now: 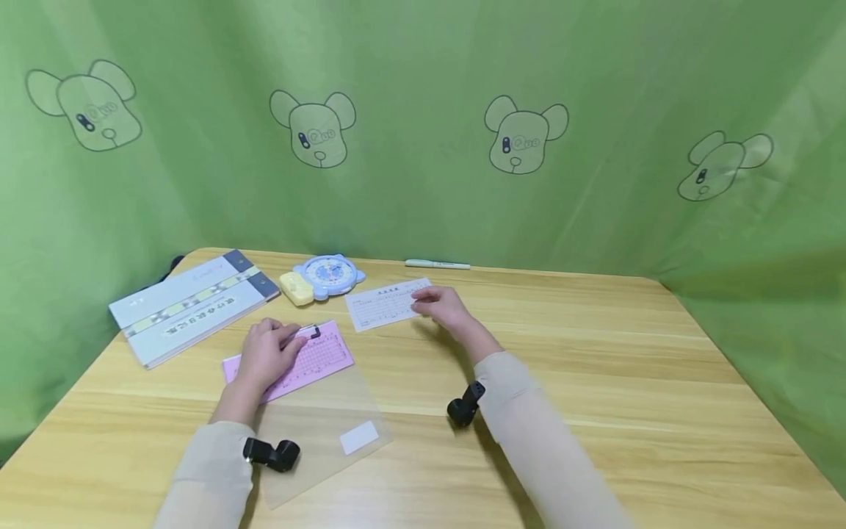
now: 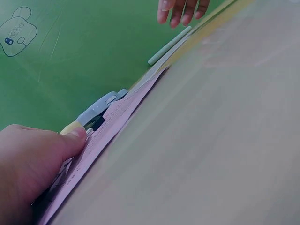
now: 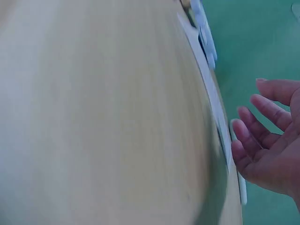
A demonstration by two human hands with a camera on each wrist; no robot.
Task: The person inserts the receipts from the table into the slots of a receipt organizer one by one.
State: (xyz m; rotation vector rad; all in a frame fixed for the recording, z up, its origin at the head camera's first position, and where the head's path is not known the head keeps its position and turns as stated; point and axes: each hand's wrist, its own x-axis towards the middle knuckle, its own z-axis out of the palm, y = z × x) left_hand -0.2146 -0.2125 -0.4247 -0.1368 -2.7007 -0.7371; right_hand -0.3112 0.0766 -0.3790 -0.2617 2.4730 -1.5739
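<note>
My left hand (image 1: pixel 267 354) pinches the metal clip (image 1: pixel 309 332) at the edge of a pink printed slip (image 1: pixel 324 360). In the left wrist view the thumb lies against the clip (image 2: pixel 95 124), whose end is black. The slip overlaps the top of a clear plastic sheet (image 1: pixel 317 433) that bears a white label (image 1: pixel 359 438). My right hand (image 1: pixel 446 308) hovers at the right end of a white printed form (image 1: pixel 383 303). Its fingers (image 3: pixel 251 133) are loosely bent in the right wrist view, with nothing between them and the thumb.
A light-blue clock-shaped object (image 1: pixel 330 275) and a pale yellow block (image 1: pixel 296 289) stand behind the slip. White-covered booklets (image 1: pixel 194 305) lie at the left. Near the table's back edge is a pale green pen (image 1: pixel 438 264). A green curtain (image 1: pixel 423 206) hangs behind the wooden table (image 1: pixel 595 367).
</note>
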